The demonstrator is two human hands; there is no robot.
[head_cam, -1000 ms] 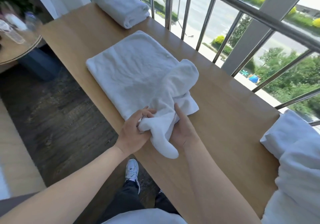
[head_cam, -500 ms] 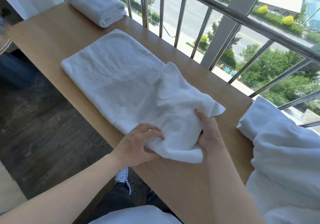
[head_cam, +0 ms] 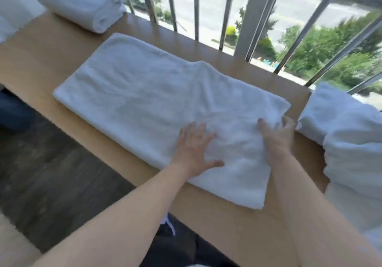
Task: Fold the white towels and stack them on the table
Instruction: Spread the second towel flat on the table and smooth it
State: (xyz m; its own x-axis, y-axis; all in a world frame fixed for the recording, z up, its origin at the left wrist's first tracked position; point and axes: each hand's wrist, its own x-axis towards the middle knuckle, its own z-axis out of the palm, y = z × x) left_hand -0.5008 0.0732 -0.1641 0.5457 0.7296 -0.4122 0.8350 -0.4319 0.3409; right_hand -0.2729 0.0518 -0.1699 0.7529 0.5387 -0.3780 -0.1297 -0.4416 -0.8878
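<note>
On the long wooden table (head_cam: 41, 56) by the balcony railing (head_cam: 258, 8), head cam view (the only one we get), one spread towel (head_cam: 144, 105) is lying out lengthwise and takes up most of the middle of the top. It looks doubled over already, but it's a long strip, so I'd say it's maybe one fold in.

Left hand (head_cam: 194, 149) is flat on the near part of the towel, fingers straight and fanned out, just pressing the cloth down and gripping nothing. Right hand (head_cam: 277, 134) is at the towel's right end, thumb on top and fingers curled around a bunched bit of the edge, so it has hold of the cloth there. That corner is a bit blurry, so don't quote me on exactly how much fabric it's got.

Progress-wise: one folded towel (head_cam: 82, 6) sits finished at the far left end of the table, well apart from the one being worked on. Over on the right there's a pile of towels (head_cam: 351, 142), rumpled and hanging off past the table end, which I'm guessing is the to-do heap. So roughly: one done, one in hand that needs folding down shorter and stacking, and several left. Early days, I reckon.
</note>
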